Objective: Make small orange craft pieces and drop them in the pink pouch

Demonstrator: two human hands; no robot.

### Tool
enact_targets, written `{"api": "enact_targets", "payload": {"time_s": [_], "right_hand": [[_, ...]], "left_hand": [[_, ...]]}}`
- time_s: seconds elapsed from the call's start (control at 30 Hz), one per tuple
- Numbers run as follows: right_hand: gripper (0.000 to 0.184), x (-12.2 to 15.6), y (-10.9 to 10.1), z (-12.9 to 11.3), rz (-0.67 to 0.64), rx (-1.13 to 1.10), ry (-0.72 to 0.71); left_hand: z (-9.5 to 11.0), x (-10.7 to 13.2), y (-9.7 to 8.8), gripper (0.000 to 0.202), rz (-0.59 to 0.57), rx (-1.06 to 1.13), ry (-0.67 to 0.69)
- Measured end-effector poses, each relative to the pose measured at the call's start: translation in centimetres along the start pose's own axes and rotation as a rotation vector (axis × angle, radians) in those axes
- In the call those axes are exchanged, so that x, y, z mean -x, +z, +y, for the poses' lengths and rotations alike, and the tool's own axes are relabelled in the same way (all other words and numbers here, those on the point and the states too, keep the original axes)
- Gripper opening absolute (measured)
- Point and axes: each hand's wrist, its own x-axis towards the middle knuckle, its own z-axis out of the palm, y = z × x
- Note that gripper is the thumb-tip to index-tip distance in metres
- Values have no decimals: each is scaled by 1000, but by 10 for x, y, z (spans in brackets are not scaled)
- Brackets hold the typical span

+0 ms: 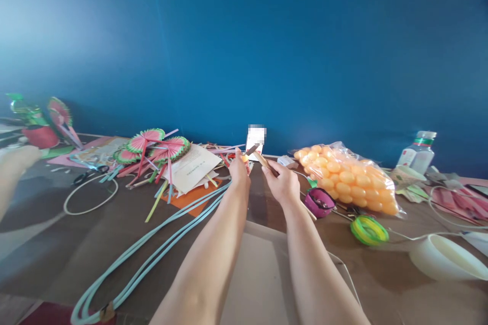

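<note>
My left hand [239, 166] is closed, thumb up, at the middle of the table; a small yellow-orange bit shows at its fingertips, too small to name. Close beside it my right hand [282, 181] grips a light wooden-handled tool [262, 159] whose dark tip points toward the left fingers. A white phone-like rectangle [255, 138], partly blurred out, stands upright against the blue wall just beyond both hands. Pale blue tubing [160, 238] lies in a long loop left of my left arm. A purple round container [319, 202] sits right of my right wrist.
Pink-and-green paper fans [147, 142] and a white sheet [194, 167] lie left. On the right are a bag of orange balls [346, 180], a green tape roll [369, 230], a white roll [450, 257] and a clear bottle [419, 152]. Another person's hand [23, 160] shows far left.
</note>
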Motion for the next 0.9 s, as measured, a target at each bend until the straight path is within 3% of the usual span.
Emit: {"api": "enact_targets", "payload": {"time_s": [0.2,0.37,0.53,0.67,0.9], "right_hand": [[34,-1,1,0,-39,0,11],[38,-7,-4,11,-50,47,211],[32,-14,6,35,-278,118,289],[39,-18,20,44,-441,159,362],[37,-18,22,40,-465,193,422]], "left_hand": [[0,1,-1,47,5,-4,-3],[0,2,0,47,4,33,-4],[-1,4,1,50,2,48,34],[-3,5,0,46,15,53,29],[-7,5,0,46,3,26,27]]}}
